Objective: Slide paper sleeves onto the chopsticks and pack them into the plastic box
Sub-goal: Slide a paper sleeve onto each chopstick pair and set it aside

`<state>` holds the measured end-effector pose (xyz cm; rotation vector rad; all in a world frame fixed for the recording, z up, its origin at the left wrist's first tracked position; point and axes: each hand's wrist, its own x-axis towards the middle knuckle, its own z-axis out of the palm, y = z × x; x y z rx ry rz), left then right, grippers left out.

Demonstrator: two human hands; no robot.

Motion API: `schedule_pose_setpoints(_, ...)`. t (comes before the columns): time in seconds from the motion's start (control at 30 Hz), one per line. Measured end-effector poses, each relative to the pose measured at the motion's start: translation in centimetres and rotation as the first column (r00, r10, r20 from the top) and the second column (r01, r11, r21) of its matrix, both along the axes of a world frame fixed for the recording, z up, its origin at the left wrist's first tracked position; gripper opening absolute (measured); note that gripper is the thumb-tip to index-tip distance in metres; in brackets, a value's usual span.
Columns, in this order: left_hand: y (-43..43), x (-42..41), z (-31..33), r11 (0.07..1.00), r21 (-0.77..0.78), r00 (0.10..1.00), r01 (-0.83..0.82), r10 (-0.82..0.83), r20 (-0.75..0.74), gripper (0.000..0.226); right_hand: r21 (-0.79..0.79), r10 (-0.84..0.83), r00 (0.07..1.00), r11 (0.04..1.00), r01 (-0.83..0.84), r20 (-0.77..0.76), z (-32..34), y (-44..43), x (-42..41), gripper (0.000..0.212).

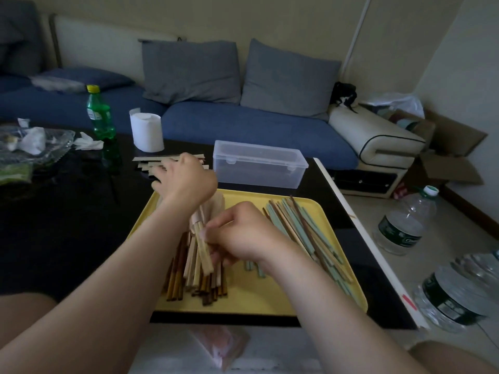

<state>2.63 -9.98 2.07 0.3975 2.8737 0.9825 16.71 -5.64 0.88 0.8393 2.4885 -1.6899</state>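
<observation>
Chopsticks [198, 265] lie in a loose heap of light and dark wooden sticks at the lower centre of the frame, on the left half of a yellow tray [270, 298]. The right hand [243, 233] bends over the heap, and its fingers [220, 225] pinch a couple of the light sticks near their upper ends. A second pile [305, 233] of pale green and brown sticks fills the right half of the tray. Whether these are already sleeved is not clear.

Above the tray, the left hand [186, 179] reaches out over the paper sleeves [151, 164], a fanned stack of tan strips on the dark desk [67, 225]. Its fingers lie spread on the stack, but I cannot tell whether they have hold of a sleeve.

Just right of that hand stands the plastic box [259, 163], clear, with its lid apparently on and nothing visible inside.

By this showing the task is near its start: many sticks look bare, no sleeve is on the pair in hand, and packing has not begun.

A green bottle [100, 114] and a paper roll [147, 130] stand in the upper left.
</observation>
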Motion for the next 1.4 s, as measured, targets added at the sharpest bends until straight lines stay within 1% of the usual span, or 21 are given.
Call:
schedule_pose_setpoints(0.03, -0.3, -0.6, 0.2, 0.999, -0.047, 1.0, 0.011, -0.011, 0.006, 0.051, 0.006, 0.001, 1.0, 1.0, -0.001, -0.004, -0.1, -0.7, -0.6, 0.013)
schedule_pose_setpoints(0.1, -0.7, -1.7, 0.3, 0.992, -0.116, 0.999, 0.045, -0.043, 0.019, 0.049, 0.026, -0.001, 1.0, 1.0, 0.001, -0.004, -0.4, -1.8, -1.8, 0.014)
schedule_pose_setpoints(0.2, -0.5, -3.2, -0.3, 0.978, -0.169, 0.992, 0.125, -0.128, -0.002, 0.041, 0.025, 0.023, 1.0, 0.999, -0.023, 0.019, -0.6, -3.0, -3.1, 0.017)
schedule_pose_setpoints(0.3, -0.1, -4.6, -1.6, 0.95, -0.232, 0.974, 0.21, -0.225, -0.038, 0.032, 0.12, 0.063, 0.995, 0.99, -0.072, 0.075, -0.4, -3.1, -4.2, 0.017)
schedule_pose_setpoints(0.4, 0.3, -5.8, -2.3, 0.927, -0.306, 0.962, 0.218, -0.257, -0.093, 0.019, 0.219, 0.027, 0.998, 0.975, -0.039, 0.057, 0.4, -1.9, -5.6, 0.019)
schedule_pose_setpoints(0.43, 0.5, -6.0, -2.5, 0.915, -0.338, 0.957, 0.219, -0.269, -0.107, 0.02, 0.267, 0.012, 0.999, 0.963, -0.025, 0.048, 0.6, -1.3, -6.0, 0.02)
schedule_pose_setpoints(0.57, 1.8, -7.2, -2.7, 0.864, -0.447, 0.941, 0.231, -0.315, -0.121, 0.043, 0.454, -0.062, 0.998, 0.89, 0.046, 0.022, 1.2, 1.9, -8.0, 0.023)
schedule_pose_setpoints(0.7, 2.7, -8.8, -2.3, 0.811, -0.51, 0.928, 0.287, -0.367, -0.063, 0.047, 0.546, -0.132, 0.991, 0.831, 0.108, 0.006, 2.3, 5.7, -9.6, 0.022)
schedule_pose_setpoints(0.73, 2.8, -9.2, -2.2, 0.801, -0.522, 0.927, 0.292, -0.371, -0.051, 0.048, 0.585, -0.141, 0.99, 0.804, 0.107, 0.012, 2.7, 6.7, -10.3, 0.022)
schedule_pose_setpoints(0.83, 3.5, -10.1, -2.2, 0.779, -0.559, 0.929, 0.285, -0.368, -0.039, 0.057, 0.739, -0.163, 0.986, 0.666, 0.098, 0.016, 3.8, 8.5, -11.8, 0.02)
schedule_pose_setpoints(0.93, 4.7, -11.6, -2.9, 0.798, -0.534, 0.934, 0.28, -0.356, -0.042, 0.068, 0.843, -0.128, 0.992, 0.534, 0.064, 0.006, 4.2, 8.9, -13.0, 0.026)
schedule_pose_setpoints(1.0, 5.7, -12.9, -3.5, 0.819, -0.507, 0.941, 0.269, -0.335, -0.04, 0.074, 0.908, -0.085, 0.996, 0.418, 0.031, 0.005, 3.4, 9.3, -13.8, 0.032)
schedule_pose_setpoints(1.07, 6.6, -14.3, -4.0, 0.833, -0.498, 0.955, 0.241, -0.296, -0.034, 0.081, 0.952, -0.054, 0.998, 0.306, -0.017, 0.036, 2.1, 9.7, -14.6, 0.041)
schedule_pose_setpoints(1.1, 6.9, -14.9, -4.3, 0.836, -0.497, 0.958, 0.231, -0.285, -0.034, 0.082, 0.957, -0.051, 0.997, 0.287, -0.038, 0.055, 1.6, 9.9, -15.0, 0.044)
schedule_pose_setpoints(1.13, 7.1, -15.3, -4.7, 0.842, -0.492, 0.96, 0.222, -0.277, -0.04, 0.083, 0.955, -0.058, 0.996, 0.294, -0.045, 0.064, 1.2, 10.1, -15.3, 0.047)
schedule_pose_setpoints(1.2, 7.4, -16.2, -5.5, 0.853, -0.479, 0.964, 0.209, -0.262, -0.045, 0.08, 0.937, -0.082, 0.993, 0.345, -0.049, 0.082, 0.4, 10.4, -16.0, 0.052)
schedule_pose_setpoints(1.23, 7.4, -16.5, -5.8, 0.856, -0.475, 0.966, 0.203, -0.254, -0.045, 0.081, 0.934, -0.093, 0.991, 0.353, -0.057, 0.096, 0.2, 10.5, -16.1, 0.054)
schedule_pose_setpoints(1.3, 7.5, -17.3, -6.4, 0.854, -0.486, 0.973, 0.184, -0.227, -0.031, 0.085, 0.935, -0.107, 0.987, 0.346, -0.077, 0.121, -0.5, 10.8, -16.8, 0.054)
schedule_pose_setpoints(1.4, 7.1, -18.4, -6.7, 0.852, -0.489, 0.977, 0.186, -0.214, -0.001, 0.092, 0.948, -0.119, 0.988, 0.315, -0.055, 0.097, -1.0, 11.2, -17.2, 0.053)
